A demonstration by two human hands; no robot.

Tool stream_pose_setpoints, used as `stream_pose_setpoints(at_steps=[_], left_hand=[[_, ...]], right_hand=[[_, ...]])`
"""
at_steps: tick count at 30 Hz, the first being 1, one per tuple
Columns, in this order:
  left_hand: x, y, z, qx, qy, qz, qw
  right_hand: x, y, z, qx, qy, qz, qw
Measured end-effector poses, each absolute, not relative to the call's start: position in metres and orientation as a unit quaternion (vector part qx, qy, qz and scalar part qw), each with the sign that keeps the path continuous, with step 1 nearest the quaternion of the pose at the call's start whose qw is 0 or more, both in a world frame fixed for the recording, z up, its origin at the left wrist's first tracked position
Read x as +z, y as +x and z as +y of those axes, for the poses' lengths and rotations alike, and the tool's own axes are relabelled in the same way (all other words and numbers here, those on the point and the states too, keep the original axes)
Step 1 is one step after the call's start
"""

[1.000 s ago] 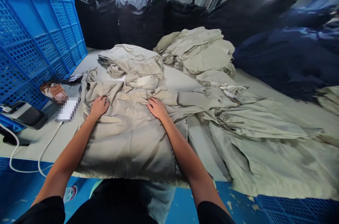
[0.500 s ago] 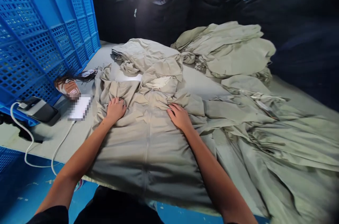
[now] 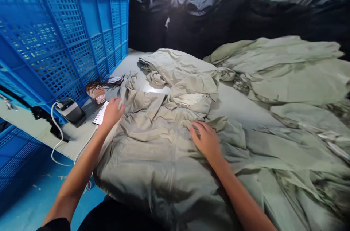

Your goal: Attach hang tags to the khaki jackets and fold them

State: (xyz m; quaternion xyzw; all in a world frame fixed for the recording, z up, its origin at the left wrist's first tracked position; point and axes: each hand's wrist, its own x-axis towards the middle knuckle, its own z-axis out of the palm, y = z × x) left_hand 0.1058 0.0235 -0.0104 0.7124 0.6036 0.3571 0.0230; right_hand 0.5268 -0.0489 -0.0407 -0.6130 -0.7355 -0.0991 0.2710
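Grip state, left hand (image 3: 112, 112): fingers curled at the left shoulder edge of the beige jacket (image 3: 153, 151); whether cloth is pinched between them cannot be told from the head view. Grip state, right hand (image 3: 206, 140): released, palm down, fingers spread flat on the jacket's right chest panel.

Position of the jacket: spread front side up on the bench (image 3: 235, 105), directly ahead of the person, with the hem at the near edge and the crumpled collar end (image 3: 191, 98) at the far side. Its long axis runs away from the person, leaning slightly right, along the centre seam between the two hands.

Relation: the left hand lies at the cloth's outer left border, further from the body; the right hand sits inboard, right of the seam and nearer the body. Both forearms are extended, the left more fully.

Adjacent items: a white flat device (image 3: 100, 113) just beside the left hand, a blue crate (image 3: 54, 41) beyond it, and further beige garments (image 3: 287, 63) heaped well apart to the right.
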Motion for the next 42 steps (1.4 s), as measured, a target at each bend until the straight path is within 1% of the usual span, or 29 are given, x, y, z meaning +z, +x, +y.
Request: stream_pose_setpoints(at_steps=[4, 8, 12, 16, 20, 23, 25, 30, 37, 42], left_hand=[[-0.015, 0.056, 0.022, 0.398, 0.652, 0.645, -0.022], [-0.023, 0.04, 0.015, 0.44, 0.623, 0.647, -0.029], [-0.036, 0.039, 0.006, 0.429, 0.626, 0.651, -0.004], [-0.052, 0.036, 0.002, 0.453, 0.576, 0.68, 0.009], [-0.059, 0.034, 0.003, 0.476, 0.569, 0.67, -0.007], [-0.061, 0.033, 0.005, 0.474, 0.574, 0.667, -0.011], [-0.061, 0.032, 0.006, 0.471, 0.578, 0.666, -0.009], [-0.058, 0.033, 0.004, 0.466, 0.586, 0.663, -0.009], [-0.054, 0.034, -0.001, 0.457, 0.594, 0.661, -0.014], [-0.055, 0.035, -0.001, 0.461, 0.598, 0.655, -0.013]], right_hand=[[-0.007, 0.427, -0.013, 0.02, -0.521, -0.811, 0.264], [0.006, 0.293, 0.038, 0.087, -0.438, -0.849, 0.284], [0.002, 0.183, 0.078, 0.116, -0.442, -0.839, 0.296], [-0.001, 0.125, 0.092, 0.131, -0.486, -0.81, 0.3], [0.0, 0.103, 0.091, 0.12, -0.538, -0.779, 0.297], [-0.002, 0.099, 0.091, 0.11, -0.547, -0.777, 0.291], [-0.006, 0.099, 0.092, 0.105, -0.542, -0.773, 0.312], [-0.008, 0.103, 0.098, 0.11, -0.495, -0.76, 0.406], [0.013, 0.11, 0.097, 0.12, -0.498, -0.764, 0.392], [0.025, 0.118, 0.104, 0.128, -0.466, -0.751, 0.45]])
